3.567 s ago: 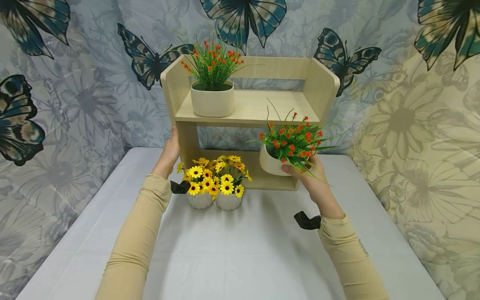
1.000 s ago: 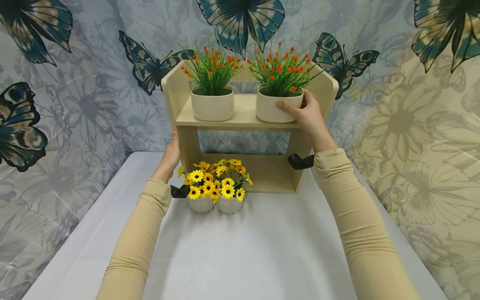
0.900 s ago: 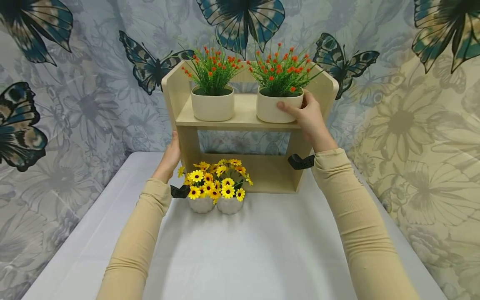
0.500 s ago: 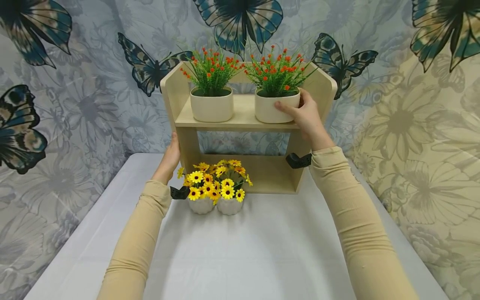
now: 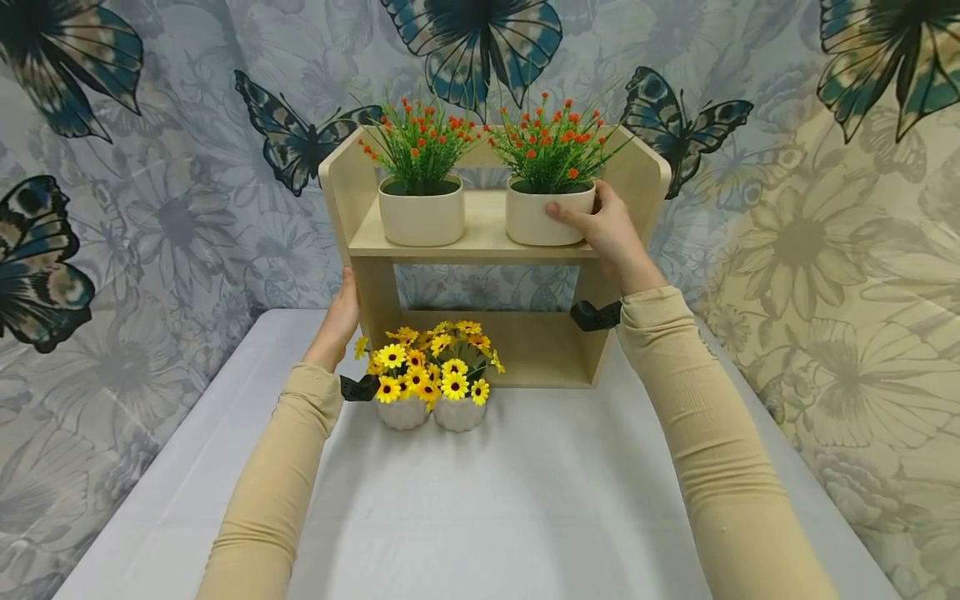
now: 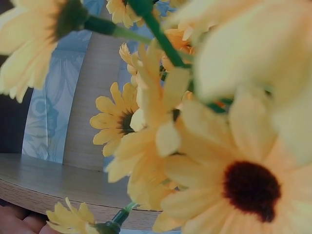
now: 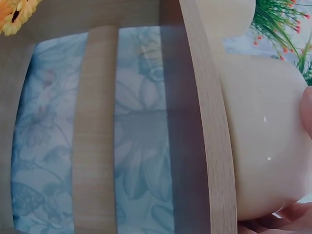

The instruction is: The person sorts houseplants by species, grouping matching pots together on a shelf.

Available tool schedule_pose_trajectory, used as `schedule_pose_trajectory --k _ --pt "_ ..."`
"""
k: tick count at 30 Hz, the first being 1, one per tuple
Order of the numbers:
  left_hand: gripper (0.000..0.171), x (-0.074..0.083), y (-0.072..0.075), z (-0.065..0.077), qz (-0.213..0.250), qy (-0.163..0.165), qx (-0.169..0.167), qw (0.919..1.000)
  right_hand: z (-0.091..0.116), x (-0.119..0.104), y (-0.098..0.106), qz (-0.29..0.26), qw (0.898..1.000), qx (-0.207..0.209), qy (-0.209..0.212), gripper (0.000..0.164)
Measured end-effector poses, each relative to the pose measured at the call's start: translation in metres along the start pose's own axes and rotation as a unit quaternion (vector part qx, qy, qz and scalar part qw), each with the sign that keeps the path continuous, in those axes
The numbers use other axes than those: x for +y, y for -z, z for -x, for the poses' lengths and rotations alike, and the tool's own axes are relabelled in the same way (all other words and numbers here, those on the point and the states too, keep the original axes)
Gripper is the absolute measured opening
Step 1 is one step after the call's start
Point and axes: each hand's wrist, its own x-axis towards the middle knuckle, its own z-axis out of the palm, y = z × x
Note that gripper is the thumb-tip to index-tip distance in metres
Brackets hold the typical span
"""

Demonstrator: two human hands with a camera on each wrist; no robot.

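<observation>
In the head view, a pale wooden shelf unit [image 5: 480,253] stands at the back of the table. My right hand [image 5: 611,237] grips the right flower pot [image 5: 551,218], white with orange-red blossoms, upright on the upper board; the thumb is on its front, other fingers at its right side. Left of it stands a matching flower pot [image 5: 422,218], apart from it. My left hand [image 5: 339,321] rests against the unit's outer left side, its fingers partly hidden. Near it, two small grey-white pots [image 5: 459,413] of yellow flowers [image 5: 453,383] stand before the lower board, filling much of the left wrist view.
A white cloth [image 5: 480,508] covers the table. The lower board [image 5: 543,379] of the unit shows behind the yellow flowers. Butterfly-patterned fabric [image 5: 817,250] hangs around the back and sides. A black wrist mount [image 5: 596,317] juts from the right cuff.
From beside the lower opening, my right hand has raised the right pot onto the upper board and set it upright. In the last second it has shifted slightly left. My left hand stays put.
</observation>
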Motion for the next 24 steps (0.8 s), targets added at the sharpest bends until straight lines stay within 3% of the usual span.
schedule_pose_trajectory --k 13,24 --pt "0.09 -0.0003 -0.0001 0.0007 0.0 0.002 -0.004 1.0 -0.0036 -0.0024 0.0039 -0.048 0.998 -0.032 -0.04 0.074" --pt "0.091 -0.0014 -0.0006 -0.0006 -0.001 -0.001 -0.005 1.0 -0.0049 -0.0031 0.0056 -0.068 0.996 -0.044 -0.048 0.073"
